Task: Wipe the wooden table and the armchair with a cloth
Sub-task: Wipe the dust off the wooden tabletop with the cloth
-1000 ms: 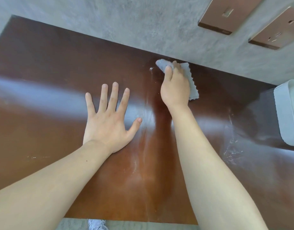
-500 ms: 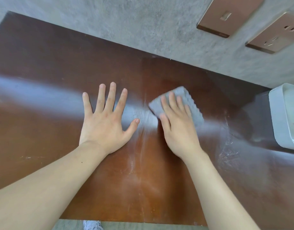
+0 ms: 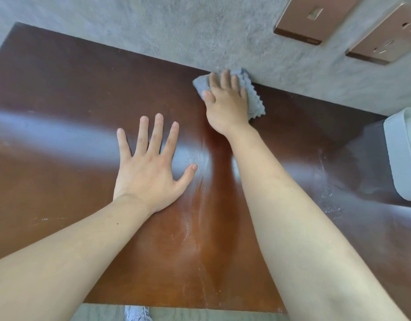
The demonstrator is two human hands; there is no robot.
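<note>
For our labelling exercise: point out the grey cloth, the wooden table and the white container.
grey cloth (image 3: 255,101), head view, scalloped right edge.
wooden table (image 3: 60,93), head view, bare far-left surface.
white container (image 3: 399,144), head view, its near rim.

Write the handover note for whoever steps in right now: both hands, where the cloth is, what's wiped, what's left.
Left hand: flat, fingers spread, resting on the wooden table.
Right hand: fingers straight, pressing the grey cloth onto the table at the far edge, against the wall.
Done: streaks down the middle of the table suggest it has been wiped.
Left: white specks remain on the right side near the white container; the armchair is not in view.
</note>
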